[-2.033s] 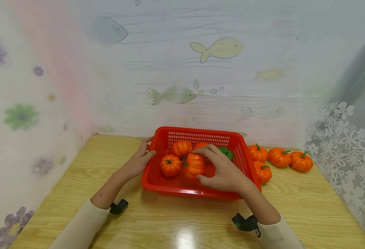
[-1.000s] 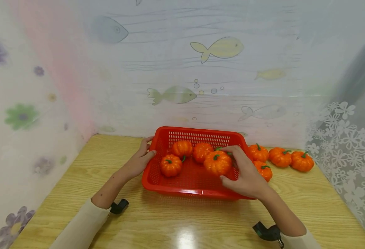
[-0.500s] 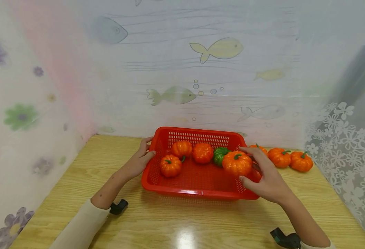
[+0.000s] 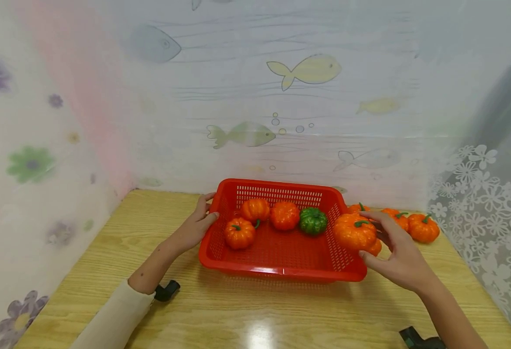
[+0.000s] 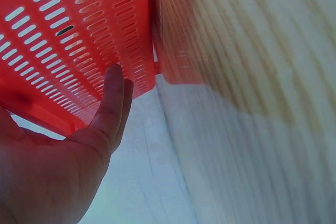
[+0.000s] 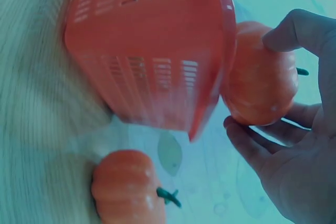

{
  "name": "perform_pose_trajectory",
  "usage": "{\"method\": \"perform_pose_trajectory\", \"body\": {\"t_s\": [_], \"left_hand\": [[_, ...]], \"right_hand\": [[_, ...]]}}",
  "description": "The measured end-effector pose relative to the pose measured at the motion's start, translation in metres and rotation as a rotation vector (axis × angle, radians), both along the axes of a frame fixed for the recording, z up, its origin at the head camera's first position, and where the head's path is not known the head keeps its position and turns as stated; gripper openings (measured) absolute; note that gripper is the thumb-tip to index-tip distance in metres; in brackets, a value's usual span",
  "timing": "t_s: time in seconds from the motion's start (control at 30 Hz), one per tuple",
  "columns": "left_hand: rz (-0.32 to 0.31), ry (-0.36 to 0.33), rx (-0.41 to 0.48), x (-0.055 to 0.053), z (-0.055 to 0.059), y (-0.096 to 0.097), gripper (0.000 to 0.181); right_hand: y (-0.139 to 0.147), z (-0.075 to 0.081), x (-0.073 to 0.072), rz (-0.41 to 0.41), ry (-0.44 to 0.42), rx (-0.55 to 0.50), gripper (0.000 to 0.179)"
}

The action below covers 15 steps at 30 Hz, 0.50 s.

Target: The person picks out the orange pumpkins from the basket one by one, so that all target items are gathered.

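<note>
In the head view, a wood-grain table (image 4: 281, 315) stands against a pale wall (image 4: 220, 97) painted with fish (image 4: 250, 134), light gleaming on the wood. The left hand (image 4: 194, 225) grips the red basket (image 4: 246, 268); the right hand (image 4: 401, 257) grasps an orange pumpkin (image 4: 354, 231) at its right rim. The left wrist view shows fingers along the slotted side. In the right wrist view, another pumpkin (image 6: 126, 190) sits on the table.

Red basket (image 4: 255, 269), orange pumpkins (image 4: 353, 232), speckled green pumpkin (image 4: 313, 222), wood-grained tan table (image 4: 220, 310), fish-patterned wall (image 4: 233, 99)
</note>
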<state>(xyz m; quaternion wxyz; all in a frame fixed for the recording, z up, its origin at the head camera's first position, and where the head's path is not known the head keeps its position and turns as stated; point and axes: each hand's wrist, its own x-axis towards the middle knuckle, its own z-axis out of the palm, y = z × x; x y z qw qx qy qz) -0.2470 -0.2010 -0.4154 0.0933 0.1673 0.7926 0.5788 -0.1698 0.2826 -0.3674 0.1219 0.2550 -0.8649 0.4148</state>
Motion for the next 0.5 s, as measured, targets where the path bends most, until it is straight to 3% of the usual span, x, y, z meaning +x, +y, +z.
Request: {"method": "perform_pose_trajectory", "body": {"t_s": [0.23, 0.5], "left_hand": [[-0.002, 0.001, 0.004, 0.000, 0.000, 0.000, 0.064], [0.000, 0.004, 0.003, -0.001, -0.001, 0.000, 0.063]], "right_hand": [[0.015, 0.002, -0.003, 0.012, 0.064, -0.006, 0.086], [0.039, -0.002, -0.011, -0.015, 0.036, 0.020, 0.086]]}}
